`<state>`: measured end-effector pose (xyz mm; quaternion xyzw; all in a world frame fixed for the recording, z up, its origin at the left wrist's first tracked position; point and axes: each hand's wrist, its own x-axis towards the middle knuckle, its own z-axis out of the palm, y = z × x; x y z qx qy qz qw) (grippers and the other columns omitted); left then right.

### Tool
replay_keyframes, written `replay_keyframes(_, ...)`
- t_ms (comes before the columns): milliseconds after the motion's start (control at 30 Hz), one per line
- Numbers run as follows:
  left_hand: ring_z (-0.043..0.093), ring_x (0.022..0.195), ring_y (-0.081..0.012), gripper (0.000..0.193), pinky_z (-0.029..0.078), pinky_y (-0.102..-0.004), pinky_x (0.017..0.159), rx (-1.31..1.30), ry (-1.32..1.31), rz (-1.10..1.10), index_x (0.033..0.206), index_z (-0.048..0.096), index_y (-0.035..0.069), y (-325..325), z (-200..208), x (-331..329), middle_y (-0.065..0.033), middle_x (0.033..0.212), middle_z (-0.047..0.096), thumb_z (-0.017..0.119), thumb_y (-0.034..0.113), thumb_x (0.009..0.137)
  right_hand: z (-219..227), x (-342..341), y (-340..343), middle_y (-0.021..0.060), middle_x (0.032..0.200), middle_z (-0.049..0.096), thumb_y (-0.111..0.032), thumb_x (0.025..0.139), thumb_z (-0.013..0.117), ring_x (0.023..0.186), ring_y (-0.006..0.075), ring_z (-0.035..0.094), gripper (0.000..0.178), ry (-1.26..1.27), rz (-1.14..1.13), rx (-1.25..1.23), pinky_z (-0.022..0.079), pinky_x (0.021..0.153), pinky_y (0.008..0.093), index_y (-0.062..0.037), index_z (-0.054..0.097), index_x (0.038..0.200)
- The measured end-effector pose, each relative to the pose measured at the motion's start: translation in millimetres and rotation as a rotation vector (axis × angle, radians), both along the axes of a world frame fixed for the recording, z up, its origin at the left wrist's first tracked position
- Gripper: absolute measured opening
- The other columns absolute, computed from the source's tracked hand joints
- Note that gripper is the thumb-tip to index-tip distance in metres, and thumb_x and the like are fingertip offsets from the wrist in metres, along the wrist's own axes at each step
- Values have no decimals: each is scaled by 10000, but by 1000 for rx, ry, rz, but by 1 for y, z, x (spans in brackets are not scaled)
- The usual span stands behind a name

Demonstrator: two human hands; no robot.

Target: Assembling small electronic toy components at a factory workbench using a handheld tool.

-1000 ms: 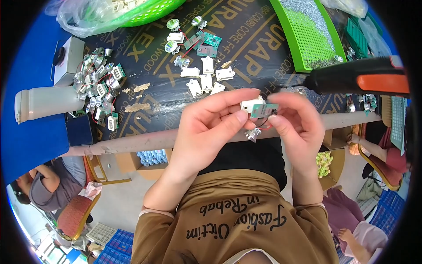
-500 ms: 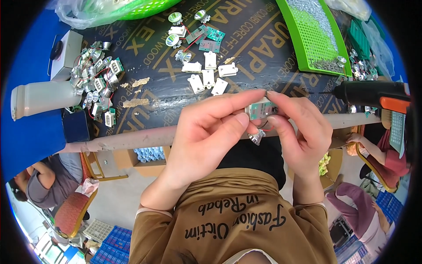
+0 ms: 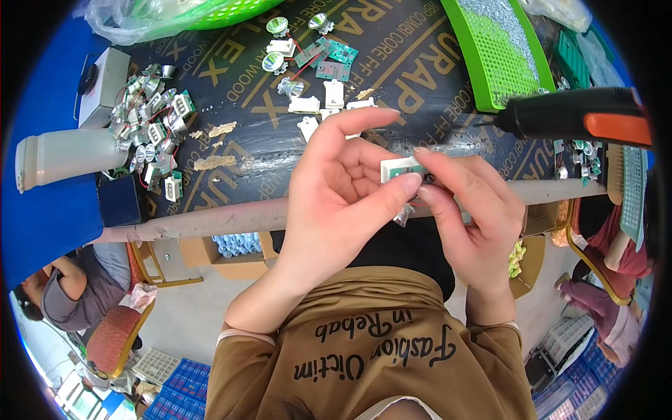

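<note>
Between my hands, just over the table's near edge, is a small white plastic housing (image 3: 388, 169) with a green circuit board (image 3: 404, 166) in it. My left hand (image 3: 336, 189) presses its thumb on the board, with its index finger lifted away and the other fingers curled behind. My right hand (image 3: 479, 210) pinches the right end between thumb and forefinger. A silvery reflector lamp (image 3: 402, 215) hangs below on a red wire, partly hidden. On the table beyond my left hand lie several white housings (image 3: 304, 105), some covered by the fingers.
A black and orange electric screwdriver (image 3: 574, 115) juts in from the right, near a green perforated tray (image 3: 493, 49) of screws. Lamp assemblies are heaped at left (image 3: 154, 119) beside a white bottle (image 3: 73, 157). Boards with reflectors (image 3: 318, 52) lie farther back. Other people sit at both sides.
My left index finger has lifted off the housing, and its thumb has slid onto the board. The piece has shifted slightly left. The screwdriver has moved left and farther back.
</note>
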<state>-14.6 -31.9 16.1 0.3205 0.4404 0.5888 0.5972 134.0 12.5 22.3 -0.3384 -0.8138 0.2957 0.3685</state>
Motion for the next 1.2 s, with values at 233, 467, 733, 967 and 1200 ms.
replay_keyframes(233,579,765,-99,447,482,-193,649,142,-110,55,1130,376,8,3,-15,3,-78,855,580,599,-70,751,-9,7,8,89,834,560,15,712,611,727,159,535,312,262,75,-320,443,656,254,2,583,1022)
replay_keyframes(467,583,830,-120,361,492,-217,698,159,-76,62,1068,442,-2,6,-21,6,-89,886,581,591,-81,750,-14,9,5,83,951,537,17,742,598,799,125,528,255,442,123,-570,424,731,235,31,564,995)
replay_keyframes(733,599,791,-142,464,501,-241,688,197,-105,52,1127,352,15,7,-26,7,-93,849,588,591,-95,745,-22,10,11,81,965,537,33,742,592,812,117,516,290,410,174,-620,426,725,234,33,566,1031)
replay_keyframes(967,600,781,-160,488,506,-253,673,198,-110,50,1103,301,46,6,-26,7,-113,831,584,593,-100,741,-24,10,13,87,996,539,41,769,564,853,131,507,283,437,238,-668,425,755,241,31,568,1051)
replay_keyframes(1200,599,769,-156,485,507,-256,673,201,-107,54,1096,302,46,7,-27,7,-117,823,583,591,-107,737,-23,10,13,89,998,541,51,758,567,869,134,506,293,438,234,-685,418,771,247,30,569,1050)
